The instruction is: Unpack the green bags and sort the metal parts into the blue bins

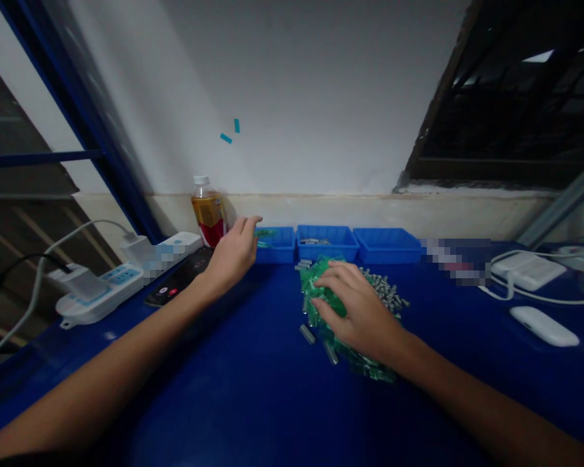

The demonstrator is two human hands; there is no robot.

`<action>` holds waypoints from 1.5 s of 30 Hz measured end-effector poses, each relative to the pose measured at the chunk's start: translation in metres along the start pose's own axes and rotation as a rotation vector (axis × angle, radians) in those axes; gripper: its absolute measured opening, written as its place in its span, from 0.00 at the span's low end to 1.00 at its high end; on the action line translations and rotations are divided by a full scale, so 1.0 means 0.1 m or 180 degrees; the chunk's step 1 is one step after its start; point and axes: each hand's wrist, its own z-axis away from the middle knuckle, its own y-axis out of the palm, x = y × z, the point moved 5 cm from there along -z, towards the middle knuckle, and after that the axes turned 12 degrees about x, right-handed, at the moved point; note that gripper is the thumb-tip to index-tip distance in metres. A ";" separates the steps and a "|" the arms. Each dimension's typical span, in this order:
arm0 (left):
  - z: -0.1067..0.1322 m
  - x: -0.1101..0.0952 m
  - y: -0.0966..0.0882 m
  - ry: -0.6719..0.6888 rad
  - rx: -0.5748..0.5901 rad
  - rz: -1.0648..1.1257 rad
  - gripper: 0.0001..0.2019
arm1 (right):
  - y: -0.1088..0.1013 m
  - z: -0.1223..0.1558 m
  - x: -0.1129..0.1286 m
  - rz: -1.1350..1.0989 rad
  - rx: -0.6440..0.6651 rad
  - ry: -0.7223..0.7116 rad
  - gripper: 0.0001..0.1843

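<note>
My left hand point(234, 253) is at the left blue bin point(279, 254), its fingers stretched out and apart. Green translucent pieces point(265, 232) show just beyond the fingertips, at the bin; whether any touch the fingers I cannot tell. My right hand point(357, 305) lies over a heap of green translucent pieces point(328, 275), its fingers spread and bent slightly, touching the heap. Part of the heap is hidden under this hand. Loose metal cylinders point(307, 335) lie left of the heap, and a pile of small metal parts point(387, 292) sits behind the right hand.
The middle blue bin point(327, 251) holds some metal parts; a right blue bin point(388, 253) stands beside it. On the left are a drink bottle point(208, 211), a phone point(175, 285) and a power strip point(126, 279). A white case point(544, 325) and cabled adapter point(528, 270) lie right.
</note>
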 end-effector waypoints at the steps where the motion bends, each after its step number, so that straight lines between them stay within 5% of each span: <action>1: 0.03 -0.03 0.04 0.0059 0.0125 -0.0176 0.21 | 0.00 0.00 -0.02 0.0032 0.0032 0.0041 0.08; 9: 0.47 -0.66 0.37 0.1216 0.1180 0.0429 0.19 | 0.02 -0.03 -0.32 0.0100 0.0210 0.0474 0.09; 19: 0.28 -0.62 0.47 0.1184 0.1133 -0.0030 0.08 | 0.11 -0.02 -0.30 0.0295 0.0466 0.0507 0.11; 26: 0.36 -0.58 0.29 0.0895 0.0867 0.0464 0.08 | 0.11 -0.02 -0.29 0.0338 0.0475 0.0602 0.12; 31: 0.43 -0.59 0.09 0.0612 0.0121 0.1209 0.05 | 0.02 -0.04 -0.25 -0.0671 0.0124 0.0929 0.17; 34: 0.51 -0.72 0.08 0.1407 0.0045 0.1252 0.04 | 0.03 -0.03 -0.25 -0.1822 0.0020 0.1260 0.21; 37: 0.55 -0.81 0.13 0.1862 0.0369 0.1220 0.05 | 0.02 -0.02 -0.24 -0.2515 -0.0176 0.1221 0.15; 41: 0.47 -0.78 0.21 0.0884 0.1012 0.2051 0.12 | -0.14 0.00 -0.16 -0.1587 -0.0714 0.0719 0.07; 45: 0.45 -0.78 0.34 -0.0086 0.1307 0.3587 0.23 | -0.18 0.05 0.03 -0.0434 -0.0860 -0.0084 0.11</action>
